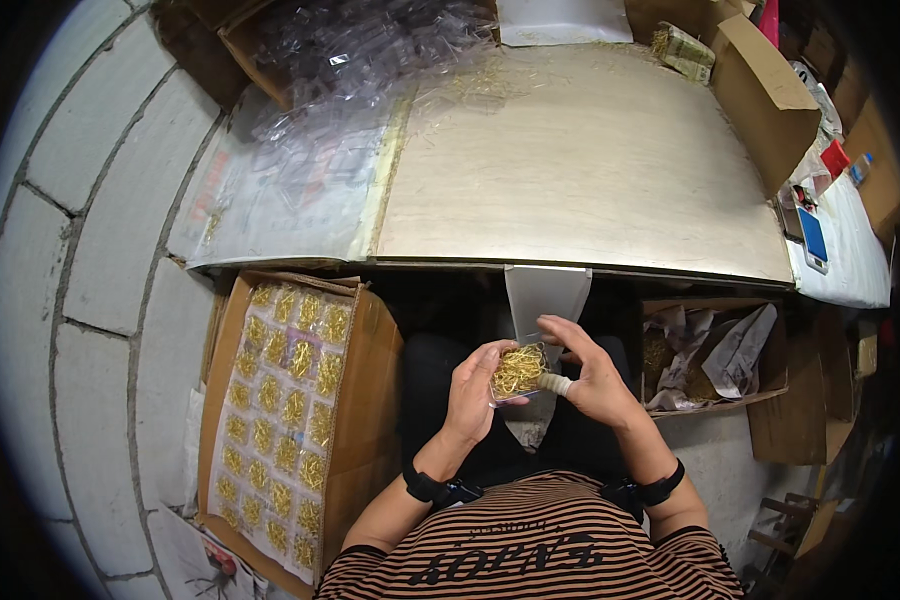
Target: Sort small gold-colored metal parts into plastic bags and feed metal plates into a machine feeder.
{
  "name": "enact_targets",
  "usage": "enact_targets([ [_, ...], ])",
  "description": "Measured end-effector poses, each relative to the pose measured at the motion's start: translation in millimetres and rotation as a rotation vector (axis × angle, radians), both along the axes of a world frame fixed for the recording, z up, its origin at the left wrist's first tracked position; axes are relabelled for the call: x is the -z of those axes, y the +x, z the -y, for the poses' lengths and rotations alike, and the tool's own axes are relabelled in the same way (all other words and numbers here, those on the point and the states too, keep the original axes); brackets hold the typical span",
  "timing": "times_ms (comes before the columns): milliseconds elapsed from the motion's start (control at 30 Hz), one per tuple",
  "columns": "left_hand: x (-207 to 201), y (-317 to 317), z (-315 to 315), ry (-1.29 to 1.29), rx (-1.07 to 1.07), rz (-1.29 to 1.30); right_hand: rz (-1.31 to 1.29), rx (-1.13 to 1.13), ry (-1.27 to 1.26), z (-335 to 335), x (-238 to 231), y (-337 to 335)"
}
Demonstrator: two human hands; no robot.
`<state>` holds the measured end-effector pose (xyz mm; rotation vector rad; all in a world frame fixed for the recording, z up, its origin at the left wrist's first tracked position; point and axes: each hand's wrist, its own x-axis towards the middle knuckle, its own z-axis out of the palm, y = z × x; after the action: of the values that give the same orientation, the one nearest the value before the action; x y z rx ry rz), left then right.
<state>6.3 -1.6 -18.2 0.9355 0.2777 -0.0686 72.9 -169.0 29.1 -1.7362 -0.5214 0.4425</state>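
Note:
In front of my lap, my left hand (477, 392) grips a small clear plastic box (494, 401) from its left side, fingers wrapped round it. Small gold-coloured wire pieces (518, 369) fill the box in a tangled heap; their exact kind is too small to tell. My right hand (592, 380) is at the box's right side, its fingers stretched out and apart from the thumb. Pale tape wraps the right thumb (554, 383), whose tip reaches the box's edge. A narrow white metal chute (548, 300) slopes down from the table behind both hands.
At left, a cardboard carton (372, 330) holds rows of filled clear boxes (293, 408). A pile of empty clear boxes (340, 60) lies on the far left of the table (580, 170). An open carton (715, 400) with paper stands right; a blue-topped device (813, 238) lies on the table's right end.

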Motion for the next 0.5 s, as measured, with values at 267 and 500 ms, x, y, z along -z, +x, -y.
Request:
enact_targets([
  [267,6,4,1,-0.015,0.0,-0.013,0.314,-0.081,-0.264,-4,-2,1],
  [500,0,1,5,0.006,-0.074,-0.035,0.677,-0.181,-0.502,-13,3,-6],
])
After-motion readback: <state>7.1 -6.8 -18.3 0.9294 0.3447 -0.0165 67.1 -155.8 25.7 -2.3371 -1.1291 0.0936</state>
